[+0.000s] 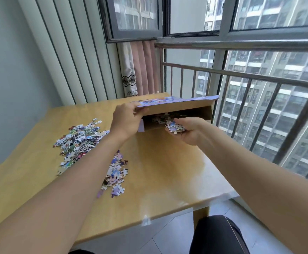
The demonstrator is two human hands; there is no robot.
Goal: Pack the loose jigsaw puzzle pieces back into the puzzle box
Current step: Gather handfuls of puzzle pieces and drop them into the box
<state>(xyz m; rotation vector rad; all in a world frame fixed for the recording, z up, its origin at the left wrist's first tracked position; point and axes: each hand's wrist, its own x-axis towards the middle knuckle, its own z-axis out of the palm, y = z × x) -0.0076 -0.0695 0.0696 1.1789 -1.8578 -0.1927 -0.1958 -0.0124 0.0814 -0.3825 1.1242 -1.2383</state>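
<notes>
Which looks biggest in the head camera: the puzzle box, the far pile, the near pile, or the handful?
1. puzzle box
2. far pile
3. near pile, though it sits closer
4. handful in the right hand

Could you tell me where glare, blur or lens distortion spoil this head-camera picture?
Head view: daylight from the window puts pale glare on the table near its front edge; the wide lens bends the railing and wall slats; the heap of puzzle pieces looks slightly soft; the hands are sharp enough.
</notes>
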